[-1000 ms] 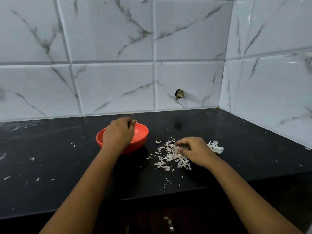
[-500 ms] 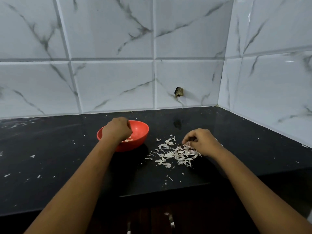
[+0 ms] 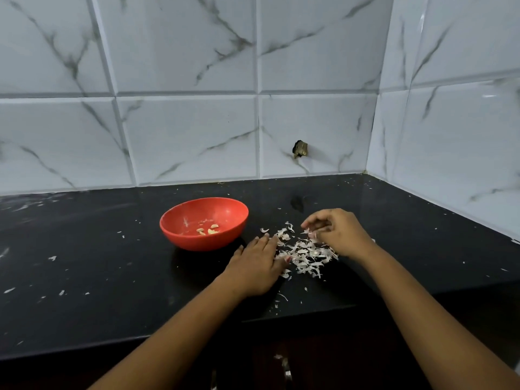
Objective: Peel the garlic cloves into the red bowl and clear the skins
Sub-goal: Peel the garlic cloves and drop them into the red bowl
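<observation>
The red bowl [image 3: 180,220] sits on the black countertop [image 3: 84,263], a little left of the middle and closer to the back wall than to the front edge. It is a shallow, round plastic bowl. Its inside is smeared with pale marks, and a few peeled garlic cloves [image 3: 208,230] lie yellowish at the bottom. Just to the right of it, but not touching it, is the heap of garlic skins [image 3: 305,253]. These are thin white papery flakes spread loosely, with stray bits trailing toward the front edge.

Both hands are at that heap, one on each side and apart. The left hand [image 3: 254,267] lies palm down on the counter with straight fingers held close together. Its thumb side is against the left margin of the skins, and it grips nothing. The right hand [image 3: 336,232] arches over the far right of the heap. Its fingers are curled downward and the tips are among the flakes. I cannot tell whether they pinch any skins or only touch them.

The marble-patterned tiled wall [image 3: 183,136] runs along the back, and a second tiled face meets it in the corner on the right, fairly near the right hand. A small dark hole [image 3: 300,149] shows in the back tile above the heap. To the left of the bowl the counter stretches wide, dotted with scattered white flecks [image 3: 52,258]. The front edge of the counter runs just beneath both forearms.
</observation>
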### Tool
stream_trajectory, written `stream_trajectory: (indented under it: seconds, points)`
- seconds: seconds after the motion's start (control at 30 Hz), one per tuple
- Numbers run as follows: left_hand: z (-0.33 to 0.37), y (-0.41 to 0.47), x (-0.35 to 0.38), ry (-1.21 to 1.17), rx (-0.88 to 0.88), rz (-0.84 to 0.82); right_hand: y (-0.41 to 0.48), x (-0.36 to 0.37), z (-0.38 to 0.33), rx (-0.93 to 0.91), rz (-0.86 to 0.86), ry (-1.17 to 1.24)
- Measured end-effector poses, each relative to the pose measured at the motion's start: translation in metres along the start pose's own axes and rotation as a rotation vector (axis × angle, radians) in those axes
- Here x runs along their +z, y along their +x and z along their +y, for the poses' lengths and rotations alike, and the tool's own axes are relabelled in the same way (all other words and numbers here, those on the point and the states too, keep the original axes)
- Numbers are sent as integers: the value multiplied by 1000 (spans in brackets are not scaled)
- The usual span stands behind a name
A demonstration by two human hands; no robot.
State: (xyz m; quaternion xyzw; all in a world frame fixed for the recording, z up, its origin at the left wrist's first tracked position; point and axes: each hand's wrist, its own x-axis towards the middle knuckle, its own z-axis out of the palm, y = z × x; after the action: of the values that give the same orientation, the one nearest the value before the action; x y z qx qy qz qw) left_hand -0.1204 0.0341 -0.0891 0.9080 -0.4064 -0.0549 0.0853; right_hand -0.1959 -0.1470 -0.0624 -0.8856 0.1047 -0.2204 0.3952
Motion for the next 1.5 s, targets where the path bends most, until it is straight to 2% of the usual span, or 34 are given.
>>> stream_trajectory:
  seconds: [0.2,0.33,0.43,0.57,0.7,0.83,0.97,1.13,1.5]
  points:
    - [8,16,-1,5,8,-29,-1,3,7,41,95,28]
    - [10,29,-1,-98,102,30,2,6,6,54,50,-59]
    - [7,34,-1,-299,186,239,2,7,2,48,22,5]
    - [5,31,0,-500,197,561,-2,12,-4,83,7,290]
    - [5,29,2,-622,165,655,-6,19,-13,94,28,550]
    - [3,25,-1,-716,135,726,-7,29,-22,99,10,644]
    - [0,25,-2,-797,112,713,-8,35,-24,150,13,757]
    - [0,24,-1,-858,182,677,-12,33,-26,173,-2,869]
    - [-5,22,-1,-647,281,653,-19,35,-24,156,14,842]
